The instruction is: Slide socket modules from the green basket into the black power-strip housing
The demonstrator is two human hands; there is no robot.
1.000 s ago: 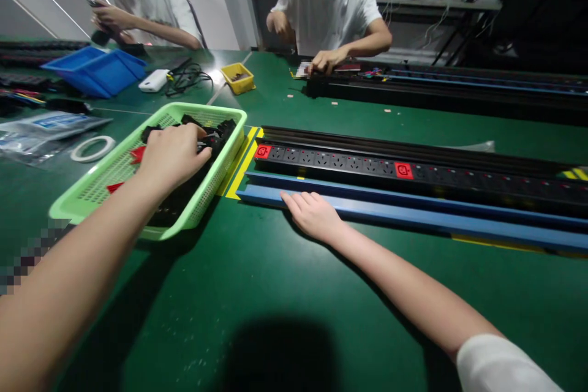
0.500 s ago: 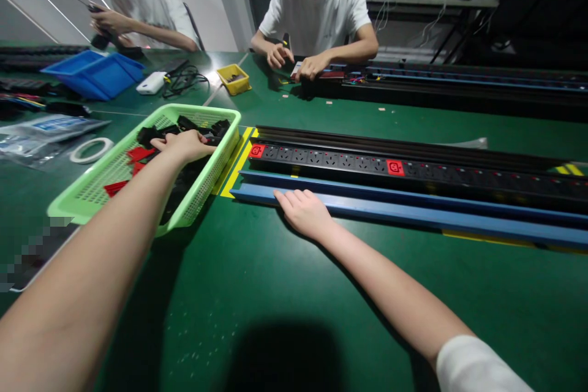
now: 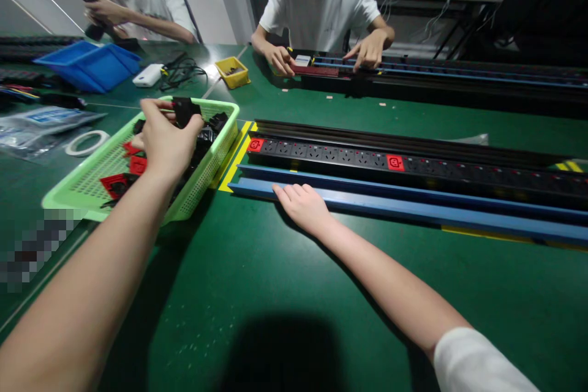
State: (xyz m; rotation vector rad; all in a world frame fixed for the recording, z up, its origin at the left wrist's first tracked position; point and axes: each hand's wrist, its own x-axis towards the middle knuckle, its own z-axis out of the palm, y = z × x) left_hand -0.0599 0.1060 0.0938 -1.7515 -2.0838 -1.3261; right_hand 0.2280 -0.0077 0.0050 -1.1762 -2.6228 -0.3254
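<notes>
Our green worktop (image 3: 239, 257) spans the view. Along it lies a long blue channel (image 3: 413, 212); our right hand (image 3: 303, 205) rests near its left end, fingers close together, though whether they pinch its edge we cannot tell. Just behind runs a black socket strip (image 3: 346, 156) with two red outlets. To the left stands a light-green basket (image 3: 206, 177), its right wall coming between our left hand (image 3: 168, 142) and the strip; our left forearm hides part of the contents. Beyond the basket we see a blue bin (image 3: 98, 67) and, right of that, a smaller yellow tray (image 3: 233, 75). A white tape roll (image 3: 70, 148) lies just left of the basket. Red pieces (image 3: 138, 165) lie inside, and over the basket's far part our left thumb and fingers pinch a black plastic component (image 3: 184, 110).
</notes>
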